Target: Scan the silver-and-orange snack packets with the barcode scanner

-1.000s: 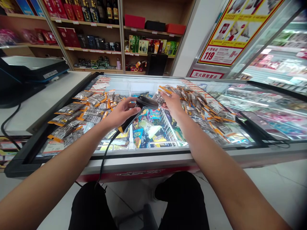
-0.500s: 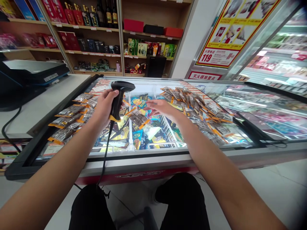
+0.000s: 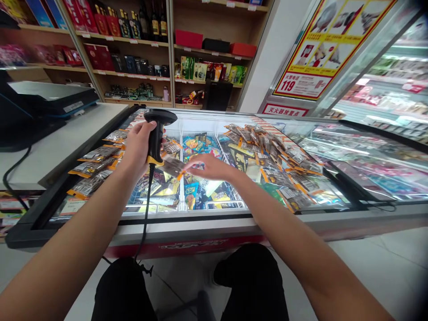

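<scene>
My left hand (image 3: 136, 147) grips a black corded barcode scanner (image 3: 157, 133) with a yellow band, held upright over the glass lid of a chest freezer (image 3: 200, 220). My right hand (image 3: 209, 169) holds a clear snack packet with an orange end (image 3: 172, 167) just below and right of the scanner head. One pile of the same orange-edged packets (image 3: 96, 162) lies on the lid to the left. Another pile of packets (image 3: 270, 156) lies to the right.
A white counter (image 3: 63, 138) with a black register unit (image 3: 40, 107) stands at the left; the scanner cable (image 3: 145, 214) hangs down to my lap. Wooden shelves (image 3: 140, 53) of boxes and bottles fill the back. A glass display case (image 3: 384, 138) and red-yellow poster (image 3: 321, 44) stand at the right.
My left hand swung the scanner from lying over the freezer middle to upright on the left. My right hand carried a packet from the right pile toward the scanner.
</scene>
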`<state>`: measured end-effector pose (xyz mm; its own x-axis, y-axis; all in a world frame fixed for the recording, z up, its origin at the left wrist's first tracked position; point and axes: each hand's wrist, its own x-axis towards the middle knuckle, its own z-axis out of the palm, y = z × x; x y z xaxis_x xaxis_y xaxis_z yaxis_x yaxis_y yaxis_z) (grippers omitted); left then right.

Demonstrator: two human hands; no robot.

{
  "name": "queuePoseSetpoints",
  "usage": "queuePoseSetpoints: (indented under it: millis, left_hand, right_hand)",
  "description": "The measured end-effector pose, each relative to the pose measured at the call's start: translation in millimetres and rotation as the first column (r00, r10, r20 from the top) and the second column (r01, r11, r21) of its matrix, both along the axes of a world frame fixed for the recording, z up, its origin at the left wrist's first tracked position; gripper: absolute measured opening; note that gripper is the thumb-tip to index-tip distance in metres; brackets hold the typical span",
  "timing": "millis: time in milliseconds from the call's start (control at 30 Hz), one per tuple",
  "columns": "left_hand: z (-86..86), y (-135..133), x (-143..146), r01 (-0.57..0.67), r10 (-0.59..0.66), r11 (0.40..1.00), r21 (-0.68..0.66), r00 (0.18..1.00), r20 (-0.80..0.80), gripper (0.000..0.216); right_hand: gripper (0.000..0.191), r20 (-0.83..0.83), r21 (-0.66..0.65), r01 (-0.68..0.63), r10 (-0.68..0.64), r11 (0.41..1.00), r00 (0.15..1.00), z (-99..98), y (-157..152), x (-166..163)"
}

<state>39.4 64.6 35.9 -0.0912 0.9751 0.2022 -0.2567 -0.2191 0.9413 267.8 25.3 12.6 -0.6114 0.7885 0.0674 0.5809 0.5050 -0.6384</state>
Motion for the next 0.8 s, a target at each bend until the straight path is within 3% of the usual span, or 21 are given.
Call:
queuePoseSetpoints:
  millis: [100, 200, 267, 333, 367, 433, 533, 700, 800]
  left_hand:
    - [-2.3, 2, -1, 0.009, -0.009, 1.0, 0.025, 1.0, -0.027, 0.032]
    - [-3.6, 4, -3, 0.029, -0.026, 0.999, 0.037, 0.998, -0.058, 0.033]
    - [-3.3, 4, -4, 0.028, -0.027, 0.999, 0.03, 0.998, -0.054, 0.033]
    - [-2.6, 4, -4, 0.023, -0.022, 0.999, 0.023, 0.999, -0.04, 0.034]
    - [-2.4, 4, -4, 0.022, -0.022, 1.0, 0.02, 0.999, -0.037, 0.033]
    - [-2.5, 4, -4, 0.027, -0.026, 0.999, 0.023, 0.999, -0.045, 0.033]
    - [-3.6, 5, -4, 0.033, -0.03, 0.998, 0.044, 0.997, -0.074, 0.032]
    - [-1.4, 1, -2, 0.021, -0.019, 0.999, 0.036, 0.998, -0.068, 0.033]
    - [2.0, -3, 0, -0.013, 0.013, 1.0, 0.0, 0.999, -0.035, 0.033]
  right_hand:
    - [0.031, -0.082, 0.009, -0.031, 0.032, 0.999, 0.996, -1.7, 2, -9]
    - [0.04, 0.023, 0.142, 0.21, -0.216, 0.967, 0.976, -10.7, 15, 16]
    - [0.053, 0.164, 0.254, 0.45, -0.497, 0.856, 0.852, -19.6, 27, 46]
    - [0.071, 0.259, 0.284, 0.684, -0.74, 0.672, 0.62, -27.5, 37, 76]
    - [0.077, 0.282, 0.295, 0.743, -0.798, 0.6, 0.533, -30.2, 41, 89]
    - [0.08, 0.319, 0.328, 0.773, -0.834, 0.543, 0.451, -32.2, 45, 107]
    - [0.072, 0.336, 0.376, 0.724, -0.813, 0.578, 0.475, -27.3, 44, 112]
    - [0.044, 0.185, 0.325, 0.509, -0.581, 0.797, 0.792, -16.1, 35, 85]
    - [0.043, 0.183, 0.367, 0.477, -0.565, 0.798, 0.804, -16.8, 34, 76]
